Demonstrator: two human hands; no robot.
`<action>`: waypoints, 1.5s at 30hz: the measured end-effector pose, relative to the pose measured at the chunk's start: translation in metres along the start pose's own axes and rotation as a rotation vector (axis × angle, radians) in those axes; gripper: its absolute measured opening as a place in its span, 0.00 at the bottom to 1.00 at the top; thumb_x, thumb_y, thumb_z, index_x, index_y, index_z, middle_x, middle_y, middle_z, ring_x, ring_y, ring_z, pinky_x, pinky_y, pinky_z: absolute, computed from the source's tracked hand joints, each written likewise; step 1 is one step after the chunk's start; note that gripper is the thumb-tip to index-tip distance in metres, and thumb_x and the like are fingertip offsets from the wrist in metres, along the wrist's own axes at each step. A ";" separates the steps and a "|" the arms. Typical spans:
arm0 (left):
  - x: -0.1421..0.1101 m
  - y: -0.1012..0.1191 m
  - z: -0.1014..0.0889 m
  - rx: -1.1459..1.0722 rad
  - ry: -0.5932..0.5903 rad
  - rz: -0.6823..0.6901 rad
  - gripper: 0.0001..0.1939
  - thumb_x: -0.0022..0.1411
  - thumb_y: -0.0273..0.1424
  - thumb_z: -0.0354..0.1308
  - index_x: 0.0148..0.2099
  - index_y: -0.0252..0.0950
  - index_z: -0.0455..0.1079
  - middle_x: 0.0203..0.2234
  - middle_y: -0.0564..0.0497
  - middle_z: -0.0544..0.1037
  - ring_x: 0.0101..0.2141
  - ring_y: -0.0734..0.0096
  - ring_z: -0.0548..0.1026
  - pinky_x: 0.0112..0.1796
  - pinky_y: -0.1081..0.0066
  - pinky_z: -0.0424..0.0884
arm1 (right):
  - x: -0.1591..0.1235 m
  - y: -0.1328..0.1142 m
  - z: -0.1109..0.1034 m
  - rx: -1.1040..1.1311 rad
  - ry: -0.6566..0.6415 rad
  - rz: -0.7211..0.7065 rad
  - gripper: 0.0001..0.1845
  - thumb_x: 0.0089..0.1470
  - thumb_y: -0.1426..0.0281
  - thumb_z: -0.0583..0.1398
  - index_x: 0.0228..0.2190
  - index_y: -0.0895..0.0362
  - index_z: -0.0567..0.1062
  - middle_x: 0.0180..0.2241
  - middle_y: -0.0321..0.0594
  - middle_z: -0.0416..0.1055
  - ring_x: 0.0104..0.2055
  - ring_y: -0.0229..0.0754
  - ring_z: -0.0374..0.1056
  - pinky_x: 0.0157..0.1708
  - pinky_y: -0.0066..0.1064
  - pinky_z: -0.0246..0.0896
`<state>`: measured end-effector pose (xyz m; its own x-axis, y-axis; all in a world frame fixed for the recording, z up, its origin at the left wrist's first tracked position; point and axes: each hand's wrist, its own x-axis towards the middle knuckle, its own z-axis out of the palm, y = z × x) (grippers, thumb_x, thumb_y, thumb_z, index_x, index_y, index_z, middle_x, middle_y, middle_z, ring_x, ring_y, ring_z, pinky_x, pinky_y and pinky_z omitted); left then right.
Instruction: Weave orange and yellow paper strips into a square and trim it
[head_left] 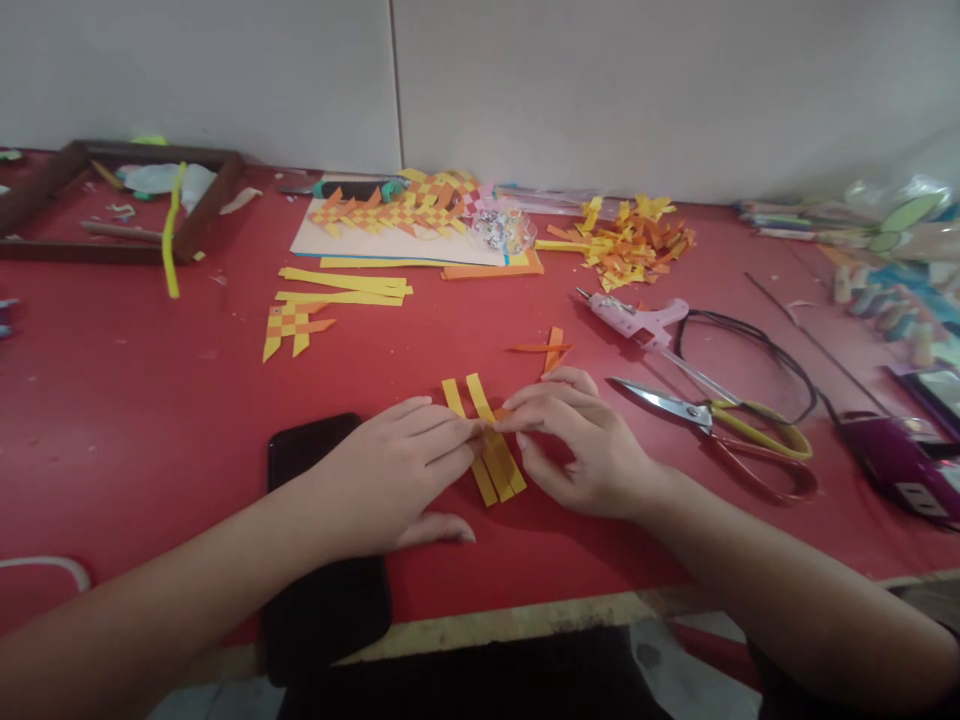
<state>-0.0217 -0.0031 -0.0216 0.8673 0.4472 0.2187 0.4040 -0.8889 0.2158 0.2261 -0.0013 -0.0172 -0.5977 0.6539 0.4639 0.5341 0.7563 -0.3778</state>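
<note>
Two yellow paper strips [504, 465] lie side by side on the red table, close to its front edge. My left hand [409, 465] reaches over them with its fingers stretched out and its thumb apart, the fingertips resting on the strips. At their right side, my right hand [581, 445] pinches a small orange paper strip [502, 413] against the yellow ones; most of it is hidden by the fingers. Loose orange strips [553, 350] lie just beyond my right hand. A black phone [330, 610] sits under my left wrist, overhanging the table edge.
Scissors [709, 415] and a pink glue gun [637, 318] with a black cord lie to the right. Yellow strips [345, 287] and a woven paper fish [289, 328] are at the left. Behind are a heap of paper scraps [637, 245], more woven pieces [390, 215] and a wooden frame [82, 252].
</note>
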 end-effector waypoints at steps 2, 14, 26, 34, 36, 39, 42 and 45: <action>0.000 0.000 0.000 -0.001 -0.004 -0.003 0.32 0.63 0.53 0.56 0.55 0.29 0.69 0.53 0.35 0.75 0.51 0.48 0.73 0.55 0.52 0.65 | 0.000 0.000 0.001 -0.010 -0.009 -0.005 0.13 0.51 0.79 0.57 0.38 0.53 0.71 0.35 0.37 0.78 0.40 0.43 0.75 0.48 0.41 0.60; 0.001 0.000 0.000 -0.015 -0.002 -0.023 0.32 0.62 0.52 0.57 0.54 0.29 0.70 0.53 0.34 0.75 0.51 0.46 0.73 0.53 0.48 0.68 | 0.000 -0.001 -0.001 -0.040 -0.023 -0.025 0.13 0.51 0.77 0.57 0.39 0.55 0.72 0.38 0.42 0.78 0.42 0.45 0.74 0.46 0.41 0.61; 0.000 0.001 0.000 -0.001 0.009 -0.013 0.34 0.64 0.53 0.54 0.58 0.29 0.68 0.56 0.36 0.73 0.52 0.47 0.73 0.55 0.51 0.66 | 0.000 -0.008 0.000 -0.143 -0.007 -0.081 0.12 0.52 0.78 0.57 0.39 0.56 0.70 0.35 0.44 0.77 0.40 0.47 0.72 0.44 0.43 0.64; 0.000 0.001 0.001 -0.023 0.010 -0.012 0.34 0.64 0.52 0.55 0.57 0.27 0.68 0.55 0.36 0.74 0.52 0.47 0.72 0.54 0.50 0.67 | -0.002 -0.017 -0.001 -0.290 -0.159 -0.110 0.08 0.57 0.77 0.54 0.35 0.58 0.73 0.35 0.44 0.78 0.42 0.49 0.71 0.49 0.45 0.58; 0.000 0.001 0.001 -0.030 0.019 -0.014 0.34 0.63 0.52 0.56 0.56 0.27 0.69 0.54 0.35 0.75 0.52 0.47 0.73 0.54 0.49 0.67 | -0.003 -0.021 0.000 -0.345 -0.204 -0.126 0.10 0.58 0.78 0.53 0.35 0.57 0.73 0.37 0.43 0.78 0.42 0.48 0.70 0.51 0.44 0.54; 0.000 0.001 0.001 -0.036 0.034 -0.014 0.34 0.62 0.52 0.58 0.56 0.26 0.69 0.53 0.35 0.76 0.51 0.46 0.73 0.54 0.49 0.68 | -0.005 -0.025 0.002 -0.396 -0.187 -0.100 0.13 0.58 0.80 0.51 0.35 0.56 0.74 0.37 0.39 0.78 0.42 0.47 0.69 0.53 0.44 0.50; -0.001 0.001 0.001 -0.025 0.034 -0.006 0.33 0.63 0.51 0.57 0.57 0.27 0.69 0.53 0.35 0.76 0.52 0.47 0.73 0.55 0.49 0.67 | -0.005 -0.026 0.002 -0.407 -0.141 -0.018 0.12 0.57 0.80 0.52 0.33 0.56 0.73 0.33 0.36 0.78 0.45 0.48 0.68 0.55 0.45 0.46; -0.001 0.002 0.001 -0.014 0.030 -0.007 0.34 0.63 0.52 0.56 0.57 0.27 0.69 0.54 0.36 0.76 0.52 0.47 0.73 0.54 0.49 0.67 | -0.004 -0.024 0.000 -0.409 -0.130 0.049 0.11 0.56 0.77 0.53 0.32 0.56 0.74 0.28 0.37 0.76 0.44 0.49 0.68 0.56 0.46 0.46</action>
<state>-0.0217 -0.0050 -0.0222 0.8553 0.4565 0.2451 0.4059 -0.8844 0.2306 0.2159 -0.0218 -0.0102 -0.6222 0.7057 0.3387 0.7409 0.6706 -0.0361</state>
